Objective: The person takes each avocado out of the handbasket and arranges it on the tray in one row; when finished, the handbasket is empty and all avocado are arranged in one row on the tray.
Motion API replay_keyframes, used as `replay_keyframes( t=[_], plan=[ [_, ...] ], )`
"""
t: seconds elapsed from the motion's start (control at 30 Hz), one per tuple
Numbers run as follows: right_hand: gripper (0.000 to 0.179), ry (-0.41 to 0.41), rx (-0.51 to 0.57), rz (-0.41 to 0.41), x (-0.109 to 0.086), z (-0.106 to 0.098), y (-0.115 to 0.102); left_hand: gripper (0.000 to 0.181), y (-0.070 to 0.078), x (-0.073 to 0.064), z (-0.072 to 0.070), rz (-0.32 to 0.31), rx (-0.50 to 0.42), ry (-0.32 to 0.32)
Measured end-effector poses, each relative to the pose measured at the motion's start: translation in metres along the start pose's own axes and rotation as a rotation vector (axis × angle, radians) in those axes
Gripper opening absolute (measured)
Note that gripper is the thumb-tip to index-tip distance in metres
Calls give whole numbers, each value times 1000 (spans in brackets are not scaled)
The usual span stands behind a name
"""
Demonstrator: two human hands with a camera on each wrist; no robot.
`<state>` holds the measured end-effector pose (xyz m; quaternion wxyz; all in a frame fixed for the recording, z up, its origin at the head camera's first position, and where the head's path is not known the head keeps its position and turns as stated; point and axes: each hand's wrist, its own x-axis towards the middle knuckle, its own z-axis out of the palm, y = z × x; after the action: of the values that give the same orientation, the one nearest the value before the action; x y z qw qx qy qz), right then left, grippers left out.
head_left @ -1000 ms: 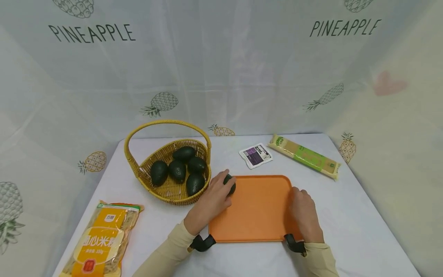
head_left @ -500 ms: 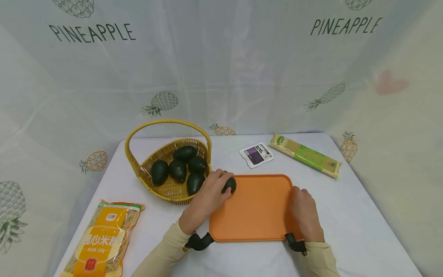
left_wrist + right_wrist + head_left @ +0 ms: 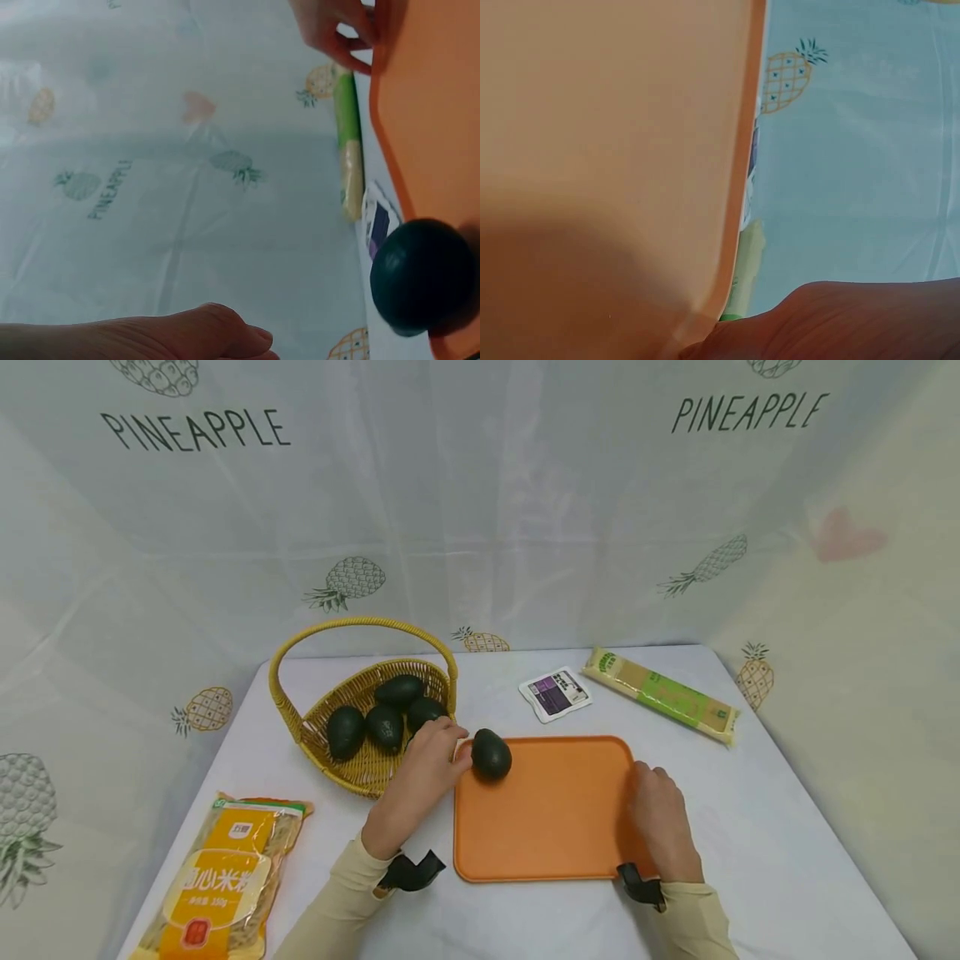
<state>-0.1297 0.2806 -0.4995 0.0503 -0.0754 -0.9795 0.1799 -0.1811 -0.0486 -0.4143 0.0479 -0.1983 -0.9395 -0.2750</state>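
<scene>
An avocado (image 3: pixel 491 754) lies on the far left corner of the orange tray (image 3: pixel 555 827). Just left of it, my left hand (image 3: pixel 422 774) hovers by the basket's near right rim, fingers loosely bent and holding nothing. The wicker basket (image 3: pixel 360 783) has several dark green avocados, partly covered by that hand in the head view. At the tray's right side my right hand (image 3: pixel 663 822) grips the rim, its fingers curled at the edge. The left wrist view has the left thumb (image 3: pixel 217 334) apart from the avocado.
A yellow noodle bag (image 3: pixel 213 885) lies at the front left of the white table. Behind the tray are a small white and purple packet (image 3: pixel 555 695) and a long green-labelled pack (image 3: pixel 660 695). The basket's tall handle (image 3: pixel 360 622) arches up; a pineapple-print curtain (image 3: pixel 480 510) stands behind.
My left hand has let go of the avocado on the tray and moved left to the basket. The right hand stays at the tray's edge.
</scene>
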Motion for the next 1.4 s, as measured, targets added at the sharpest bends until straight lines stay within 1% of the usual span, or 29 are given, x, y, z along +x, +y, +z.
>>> replay_keyframes(
  t=[0.07, 0.2, 0.33, 0.53, 0.67, 0.8, 0.93, 1.07, 1.3, 1.4],
  plan=[
    [24, 2, 1, -2, 0, 0, 0, 20, -4, 0, -4, -5, -3, 19],
    [23, 6, -2, -3, 0, -1, 0, 21, -12, 0, -10, -34, -11, 31],
    [24, 4, -3, -4, 1, 0, 1, 23, -18, 1, -12, -67, 5, 17],
    [25, -11, 0, 1, 1, 1, 3, 30, -23, 2, -7, -100, 15, -36],
    [25, -12, 5, -2, 1, 1, 4, 34, -29, 2, -3, -110, 35, -18],
    [24, 7, 7, -12, 0, 2, 4, 37, -38, 3, 1, -110, 85, 3],
    [23, 7, 3, -15, 0, 1, 4, 42, -45, 2, 3, -143, 123, -5],
    [24, -7, 0, -7, 0, 0, 2, 46, -49, 2, 3, -179, 118, -37],
    [27, -14, 4, -1, -1, 0, 2, 52, -52, 4, 0, -190, 101, -115],
    [26, -3, 5, -7, 0, 0, 3, 55, -53, 3, -2, -210, 81, -157]
  ],
)
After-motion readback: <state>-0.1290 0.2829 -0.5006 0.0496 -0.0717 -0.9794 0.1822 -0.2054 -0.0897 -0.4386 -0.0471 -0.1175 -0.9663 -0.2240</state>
